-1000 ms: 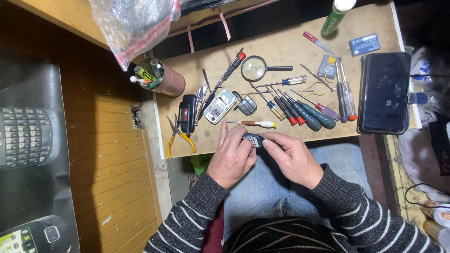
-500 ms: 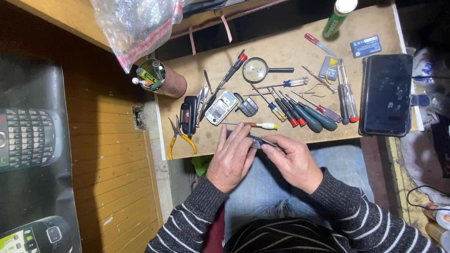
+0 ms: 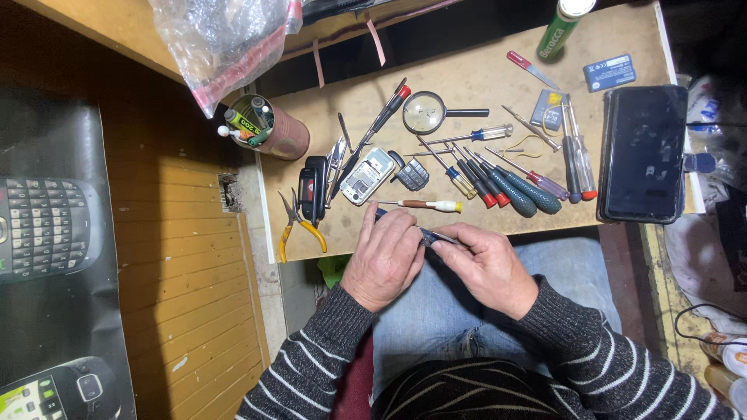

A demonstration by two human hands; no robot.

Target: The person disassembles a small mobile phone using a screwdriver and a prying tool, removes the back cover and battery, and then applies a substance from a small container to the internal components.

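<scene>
My left hand (image 3: 383, 258) and my right hand (image 3: 484, 264) meet at the near edge of a small wooden worktable (image 3: 482, 85). Together they grip a small dark flat part (image 3: 433, 236), mostly hidden between the fingers. Just beyond my left fingers lies a screwdriver with a cream handle (image 3: 426, 205). An opened silver phone body (image 3: 367, 176) and a dark keypad piece (image 3: 411, 174) lie a little farther back.
Several screwdrivers (image 3: 506, 183) lie side by side mid-table, beside a magnifying glass (image 3: 425, 113). Yellow-handled pliers (image 3: 296, 225) and a black phone (image 3: 313, 187) sit at left, a tin of tools (image 3: 274, 131) behind. A black tablet (image 3: 643, 152) lies at right. A plastic bag (image 3: 226, 37) hangs above.
Both hands have shifted slightly on the small dark part; my right fingers now pinch its right end and it shows less between the hands.
</scene>
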